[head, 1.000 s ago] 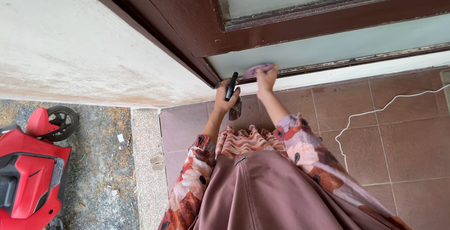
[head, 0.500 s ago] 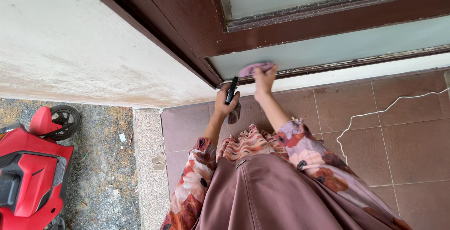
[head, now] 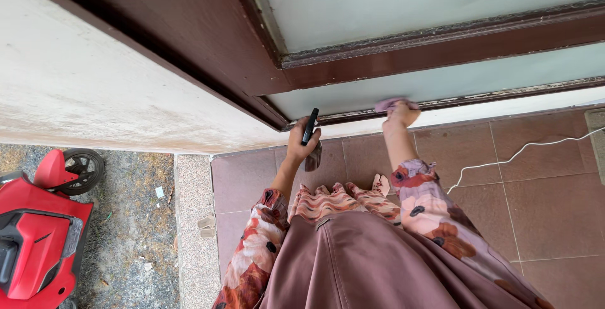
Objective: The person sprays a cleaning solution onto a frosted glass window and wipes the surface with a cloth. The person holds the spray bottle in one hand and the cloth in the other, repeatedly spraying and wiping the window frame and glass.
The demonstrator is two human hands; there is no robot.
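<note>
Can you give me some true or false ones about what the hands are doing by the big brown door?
1. The right hand presses a pink cloth against the lower glass pane. True.
2. The left hand is empty. False: it grips a spray bottle with a black top.
3. A white cord lies on the reddish floor tiles. True.
4. The red ride-on toy stands on the tiles beside the right hand. False: it stands on the gravel, on the left-hand side.
5. Both hands hold the cloth together. False: only the right hand touches it.
</note>
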